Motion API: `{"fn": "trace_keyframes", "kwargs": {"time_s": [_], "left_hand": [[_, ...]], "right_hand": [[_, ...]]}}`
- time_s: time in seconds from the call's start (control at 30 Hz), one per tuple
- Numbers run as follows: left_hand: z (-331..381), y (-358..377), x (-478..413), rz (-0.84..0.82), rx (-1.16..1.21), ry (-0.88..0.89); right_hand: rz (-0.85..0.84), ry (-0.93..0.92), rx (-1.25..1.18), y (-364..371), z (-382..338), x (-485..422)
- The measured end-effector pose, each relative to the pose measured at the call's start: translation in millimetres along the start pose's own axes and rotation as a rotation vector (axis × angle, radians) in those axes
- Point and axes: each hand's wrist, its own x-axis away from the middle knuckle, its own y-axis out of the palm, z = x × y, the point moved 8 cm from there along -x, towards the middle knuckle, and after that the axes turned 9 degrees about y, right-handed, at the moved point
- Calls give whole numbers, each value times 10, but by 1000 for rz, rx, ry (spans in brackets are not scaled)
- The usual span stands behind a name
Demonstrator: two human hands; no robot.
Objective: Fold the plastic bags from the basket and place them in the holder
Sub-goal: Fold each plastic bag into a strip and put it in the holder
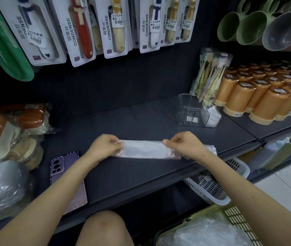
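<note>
- Head view: a plastic bag (146, 150), already narrowed to a long flat strip, lies crosswise on the dark shelf (141, 178) near its front edge. The hard surface probably serves to back the creases.
- The left hand (104, 147) grips the strip's left end, its fingers (118, 143) curled over the far edge.
- The right hand (183, 144) pinches the same edge toward the right end, its fingers (167, 141) closed on the film. The bag spans between the two hands, and a short piece sticks out past the right wrist.
- Holding both ends likely keeps the slippery film taut and square for the next fold.
- The clear holder (194, 112) stands further back and to the right on the shelf, apart from the bag. Something white already sits in its right compartment.
- The yellow-green basket (237, 221) sits at lower right below the shelf, with crumpled bags (208, 231) still inside, so plenty of the task seems left.
</note>
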Motion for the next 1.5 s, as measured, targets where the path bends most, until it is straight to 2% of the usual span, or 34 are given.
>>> {"fn": "trace_keyframes", "kwargs": {"time_s": [0.1,0.17,0.2,0.23,0.27,0.3,0.33,0.37,0.4,0.47,0.53,0.67,0.73,0.77,0.83,0.87,0.93,0.97,1.03,1.07,1.13,1.23,1.33,1.4,1.5], "left_hand": [[14,-16,-5,28,-17,-41],[21,-101,16,141,-48,-98],[34,-182,52,249,-143,-115],[101,-268,102,375,-292,-76],[230,-301,162,484,-425,33],[365,-237,210,526,-532,177],[472,-118,251,520,-607,314],[536,69,258,445,-656,416],[555,263,238,322,-684,441],[497,558,196,80,-727,325],[339,708,146,-39,-732,178],[220,771,149,-71,-759,88],[224,771,165,-69,-765,83],[230,771,167,-68,-770,85],[240,772,165,-64,-760,88],[241,773,162,-66,-759,88],[234,773,166,-68,-767,85],[234,772,169,-68,-771,84],[230,766,165,-69,-782,78],[227,764,162,-70,-781,76],[222,766,158,-74,-782,74],[217,770,155,-73,-791,79],[201,775,148,-72,-793,85],[198,772,142,-74,-797,83],[188,777,135,-86,-798,79]], "right_hand": [[21,42,57,17,54,-68],[35,58,92,25,54,-78],[43,63,111,27,48,-76],[48,71,126,28,47,-72],[51,80,137,30,48,-72],[54,89,150,33,43,-69],[54,96,166,37,37,-69],[52,102,179,38,30,-69],[51,107,188,38,24,-72],[52,111,197,34,19,-78],[46,113,206,47,26,-80],[26,123,168,37,23,-77],[86,122,93,-50,8,-47],[214,78,128,-143,-49,5],[558,-164,351,-222,-275,210],[621,-303,450,-99,-379,312],[551,-485,619,289,-451,410],[467,-501,688,450,-409,407],[227,-381,707,599,-225,357],[190,-336,709,568,-132,354],[139,-221,706,427,157,336],[173,-81,712,56,567,373],[127,-40,718,-138,714,427],[183,-46,619,-232,653,400],[439,-67,531,-491,510,363]]}}
